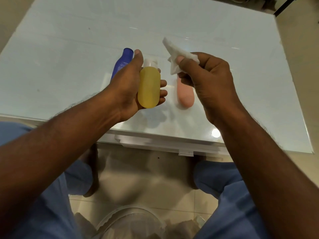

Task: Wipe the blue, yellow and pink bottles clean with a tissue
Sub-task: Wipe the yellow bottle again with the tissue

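Yellow bottle held in the left grip, above the glass worktop; fingers curled round its body, thumb along the left side; long axis runs away from the person, white cap at the far end. Right grip pinches a crumpled white tissue, just right of the bottle, apart from it. Blue bottle lies on the worktop behind the left grip, cap end far; pink bottle lies under the right grip, long axis likewise.
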A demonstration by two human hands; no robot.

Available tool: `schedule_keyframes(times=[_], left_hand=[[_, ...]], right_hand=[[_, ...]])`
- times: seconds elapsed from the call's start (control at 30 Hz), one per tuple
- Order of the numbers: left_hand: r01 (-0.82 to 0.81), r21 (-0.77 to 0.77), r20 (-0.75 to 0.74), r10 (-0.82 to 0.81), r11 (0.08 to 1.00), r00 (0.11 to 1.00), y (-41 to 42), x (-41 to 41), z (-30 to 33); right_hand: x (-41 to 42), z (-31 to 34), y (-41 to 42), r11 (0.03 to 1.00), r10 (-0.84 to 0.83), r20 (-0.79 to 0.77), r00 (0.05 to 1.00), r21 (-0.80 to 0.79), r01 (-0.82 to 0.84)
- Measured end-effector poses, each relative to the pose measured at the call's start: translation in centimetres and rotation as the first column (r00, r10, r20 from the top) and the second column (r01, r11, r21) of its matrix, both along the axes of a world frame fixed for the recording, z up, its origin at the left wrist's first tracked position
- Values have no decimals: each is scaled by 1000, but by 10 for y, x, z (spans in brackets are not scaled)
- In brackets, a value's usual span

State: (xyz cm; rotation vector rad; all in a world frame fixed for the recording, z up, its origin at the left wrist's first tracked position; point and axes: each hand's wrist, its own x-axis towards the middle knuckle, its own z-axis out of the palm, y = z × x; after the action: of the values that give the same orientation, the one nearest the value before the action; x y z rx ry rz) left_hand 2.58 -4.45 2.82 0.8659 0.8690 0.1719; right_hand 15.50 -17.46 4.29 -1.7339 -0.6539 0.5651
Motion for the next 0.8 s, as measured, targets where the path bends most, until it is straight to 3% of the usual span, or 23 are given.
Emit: schedule_keyframes(times=[0.23,0.5,0.8], left_hand=[[0,-8,5,0,1000,1000,0,0,0],[-5,-6,0,5,1000,1000,0,1,-1],[-6,-9,-10,6,1000,1000,-1,0,0]], right_hand=[[3,-1,0,1000,-23,-105,994,6,24],[7,-2,-2,1000,-10,-68,998,-28,8],[2,-1,0,991,8,-197,980,133,19]])
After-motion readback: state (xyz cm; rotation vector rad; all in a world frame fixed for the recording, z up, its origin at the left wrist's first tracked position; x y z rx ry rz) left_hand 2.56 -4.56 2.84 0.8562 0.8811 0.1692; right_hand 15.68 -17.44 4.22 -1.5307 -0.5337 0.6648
